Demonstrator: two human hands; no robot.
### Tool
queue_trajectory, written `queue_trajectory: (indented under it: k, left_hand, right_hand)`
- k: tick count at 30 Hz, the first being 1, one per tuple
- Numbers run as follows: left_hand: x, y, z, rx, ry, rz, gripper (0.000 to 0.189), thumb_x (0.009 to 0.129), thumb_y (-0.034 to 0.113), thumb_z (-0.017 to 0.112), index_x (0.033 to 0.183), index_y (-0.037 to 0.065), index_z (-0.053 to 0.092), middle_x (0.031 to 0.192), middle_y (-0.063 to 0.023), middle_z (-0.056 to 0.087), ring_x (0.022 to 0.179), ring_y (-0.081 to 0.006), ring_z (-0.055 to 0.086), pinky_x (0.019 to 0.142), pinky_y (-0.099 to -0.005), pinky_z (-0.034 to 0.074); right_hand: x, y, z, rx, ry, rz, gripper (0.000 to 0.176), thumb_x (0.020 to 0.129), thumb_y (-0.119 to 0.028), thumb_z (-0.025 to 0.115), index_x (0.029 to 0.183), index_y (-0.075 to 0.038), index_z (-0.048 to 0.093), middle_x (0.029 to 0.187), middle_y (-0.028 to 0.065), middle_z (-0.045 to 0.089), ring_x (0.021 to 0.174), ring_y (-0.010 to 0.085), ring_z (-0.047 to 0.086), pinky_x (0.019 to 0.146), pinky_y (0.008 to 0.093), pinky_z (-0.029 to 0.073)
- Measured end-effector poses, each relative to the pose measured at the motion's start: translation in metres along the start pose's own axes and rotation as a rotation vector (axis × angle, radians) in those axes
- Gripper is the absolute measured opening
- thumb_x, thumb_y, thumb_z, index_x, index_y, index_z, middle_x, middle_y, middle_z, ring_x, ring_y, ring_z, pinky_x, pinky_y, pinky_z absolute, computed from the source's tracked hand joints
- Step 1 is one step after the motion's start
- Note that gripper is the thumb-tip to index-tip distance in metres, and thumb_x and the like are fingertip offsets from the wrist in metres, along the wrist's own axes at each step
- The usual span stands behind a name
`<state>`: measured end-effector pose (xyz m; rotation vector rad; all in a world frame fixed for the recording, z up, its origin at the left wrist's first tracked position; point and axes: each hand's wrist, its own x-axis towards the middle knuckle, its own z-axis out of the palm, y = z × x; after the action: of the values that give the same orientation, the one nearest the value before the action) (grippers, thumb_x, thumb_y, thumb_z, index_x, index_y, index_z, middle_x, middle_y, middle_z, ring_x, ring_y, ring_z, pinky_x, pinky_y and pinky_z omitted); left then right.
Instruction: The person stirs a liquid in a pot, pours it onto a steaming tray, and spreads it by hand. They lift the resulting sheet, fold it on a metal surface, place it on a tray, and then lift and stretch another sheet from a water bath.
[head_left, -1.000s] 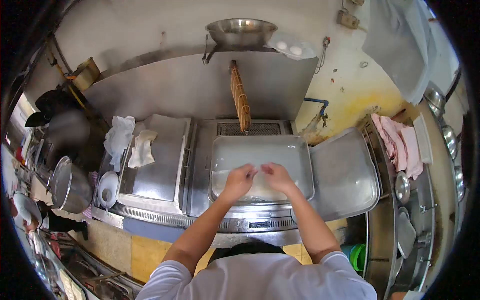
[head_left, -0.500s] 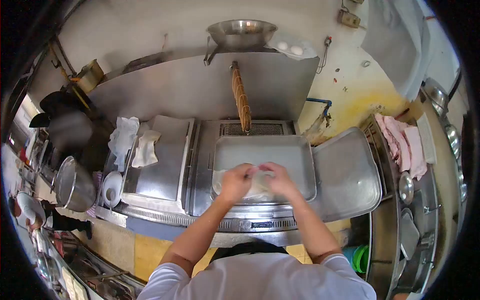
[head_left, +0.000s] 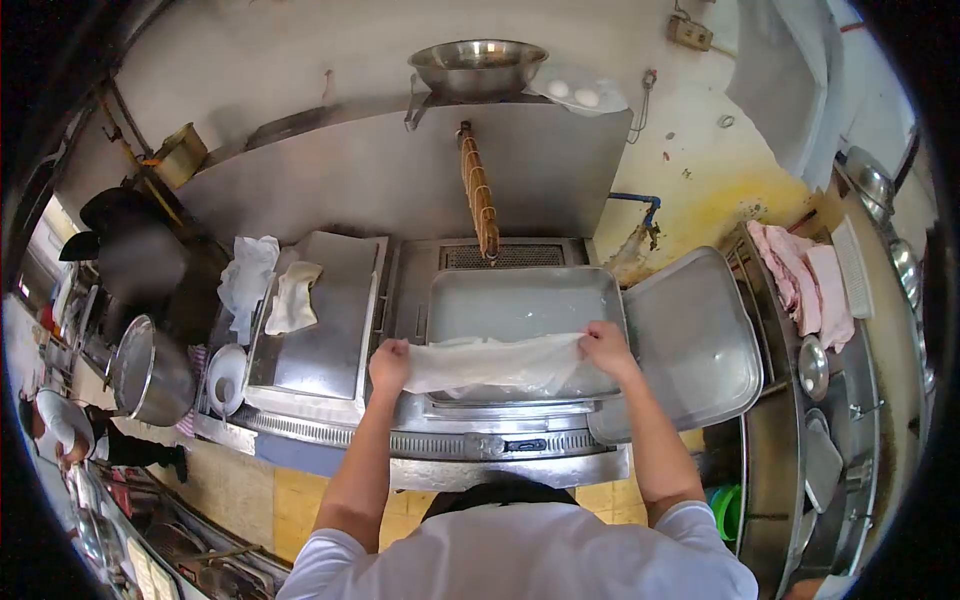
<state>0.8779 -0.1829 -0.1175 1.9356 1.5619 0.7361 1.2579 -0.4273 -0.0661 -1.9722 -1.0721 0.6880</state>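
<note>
The left hand (head_left: pixel 390 366) is closed, gripping the 9 o'clock end of a long white sheet (head_left: pixel 485 366); the right hand (head_left: pixel 606 348) is closed on its 3 o'clock end. Held between the 2 hands, the sheet spans the near part of a rectangular metal tray (head_left: pixel 520 302), on the steel bench (head_left: pixel 408 290). A 2nd metal tray (head_left: pixel 695 345) sits just beside it at 3 o'clock. At 9 o'clock on the bench, a folded white piece (head_left: pixel 293 298) lies on a flat metal panel (head_left: pixel 325 345), with a crumpled translucent wrap (head_left: pixel 247 280) and a white dish (head_left: pixel 227 380) just beyond the panel's outer side. Farther out at 9 o'clock are a deep metal pot (head_left: pixel 155 375) and another person (head_left: pixel 68 425). Pink slabs (head_left: pixel 800 285) lie at 2 o'clock. At 12 o'clock, a tied roll (head_left: pixel 478 195) hangs before the steel backsplash (head_left: pixel 350 180); higher up, a metal bowl (head_left: pixel 478 68) stands near 2 white rounded items (head_left: pixel 573 94) in clear plastic.
</note>
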Motion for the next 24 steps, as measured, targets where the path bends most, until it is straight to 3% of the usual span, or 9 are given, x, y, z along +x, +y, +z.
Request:
queue_trajectory:
  k: [3, 5, 7, 11, 14, 15, 19, 22, 24]
  left_hand:
    - [0.008, 0.032, 0.03, -0.143, -0.151, 0.372, 0.041, 0.091, 0.028, 0.077, 0.122, 0.002, 0.07, 0.122, -0.0223, 0.07, 0.114, -0.038, 0.067, 0.097, -0.0428, 0.053]
    - [-0.02, 0.125, 0.012, -0.141, -0.337, 0.524, 0.038, 0.093, 0.021, 0.077, 0.127, 0.006, 0.068, 0.13, -0.0184, 0.067, 0.114, -0.0315, 0.068, 0.098, -0.0395, 0.053]
    - [-0.042, 0.196, -0.005, -0.429, -0.671, 0.519, 0.03, 0.093, 0.015, 0.074, 0.12, 0.004, 0.07, 0.119, -0.0206, 0.071, 0.109, -0.0298, 0.07, 0.095, -0.0394, 0.054]
    - [-0.048, 0.261, -0.048, -0.334, -0.51, 0.655, 0.024, 0.089, 0.006, 0.07, 0.113, 0.002, 0.071, 0.103, -0.0227, 0.073, 0.1, -0.0303, 0.073, 0.09, -0.0399, 0.056]
    - [-0.044, 0.278, -0.062, -0.389, -0.227, 0.849, 0.023, 0.086, -0.001, 0.067, 0.108, 0.0, 0.072, 0.095, -0.0228, 0.073, 0.091, -0.031, 0.074, 0.084, -0.0381, 0.057]
    - [-0.043, 0.283, -0.064, -0.364, -0.174, 0.89, 0.023, 0.085, -0.002, 0.067, 0.108, 0.0, 0.073, 0.095, -0.0224, 0.073, 0.089, -0.0313, 0.074, 0.082, -0.037, 0.056]
    - [-0.033, 0.274, -0.086, -0.381, -0.018, 0.915, 0.022, 0.085, -0.006, 0.064, 0.105, -0.001, 0.074, 0.096, -0.021, 0.075, 0.085, -0.03, 0.075, 0.08, -0.0351, 0.057]
    - [-0.013, 0.258, -0.125, -0.501, 0.041, 0.606, 0.028, 0.08, -0.005, 0.065, 0.105, 0.003, 0.076, 0.104, -0.0187, 0.075, 0.095, -0.0302, 0.075, 0.082, -0.0388, 0.058]
    - [-0.005, 0.244, -0.127, -0.46, 0.049, 0.53, 0.03, 0.079, -0.004, 0.066, 0.106, 0.004, 0.076, 0.103, -0.0186, 0.076, 0.093, -0.0282, 0.076, 0.082, -0.0378, 0.059]
  right_hand:
    - [-0.015, -0.087, 0.003, 0.17, -0.074, -0.038, 0.012, 0.086, -0.009, 0.069, 0.088, 0.003, 0.074, 0.072, 0.007, 0.07, 0.069, 0.0131, 0.066, 0.064, 0.0307, 0.052]
    - [-0.015, -0.132, 0.005, 0.138, -0.091, -0.068, 0.012, 0.082, -0.011, 0.073, 0.083, 0.001, 0.074, 0.07, 0.0052, 0.069, 0.071, 0.0124, 0.065, 0.066, 0.0322, 0.052]
    - [-0.008, -0.153, 0.0, 0.202, -0.125, -0.22, 0.011, 0.084, -0.009, 0.072, 0.09, -0.001, 0.075, 0.073, 0.0032, 0.069, 0.071, 0.0115, 0.064, 0.068, 0.0301, 0.052]
    - [-0.007, -0.198, -0.008, 0.71, 0.034, -0.429, 0.014, 0.089, -0.006, 0.067, 0.101, -0.004, 0.074, 0.079, -0.0018, 0.067, 0.073, 0.0101, 0.061, 0.071, 0.0275, 0.05]
    - [0.0, -0.196, 0.001, 0.567, -0.104, -0.431, 0.018, 0.089, -0.003, 0.062, 0.104, -0.006, 0.071, 0.08, -0.004, 0.064, 0.073, 0.0102, 0.058, 0.069, 0.0286, 0.049]
    - [-0.005, -0.196, 0.013, 0.607, -0.151, -0.284, 0.014, 0.087, -0.002, 0.059, 0.096, -0.003, 0.069, 0.079, -0.004, 0.063, 0.073, 0.0107, 0.058, 0.065, 0.0312, 0.048]
    - [0.0, -0.129, 0.055, 0.355, -0.015, -0.118, 0.012, 0.086, -0.006, 0.059, 0.088, 0.001, 0.069, 0.072, 0.0066, 0.063, 0.069, 0.0171, 0.058, 0.063, 0.0381, 0.046]
    - [0.005, -0.015, 0.055, -0.048, 0.113, -0.118, 0.017, 0.086, -0.009, 0.06, 0.088, 0.002, 0.073, 0.077, 0.0221, 0.068, 0.072, 0.0313, 0.066, 0.07, 0.0431, 0.05]
    - [0.008, 0.042, 0.048, -0.134, 0.067, 0.103, 0.023, 0.082, -0.004, 0.062, 0.1, 0.005, 0.072, 0.087, 0.0215, 0.073, 0.079, 0.0272, 0.067, 0.076, 0.04, 0.052]
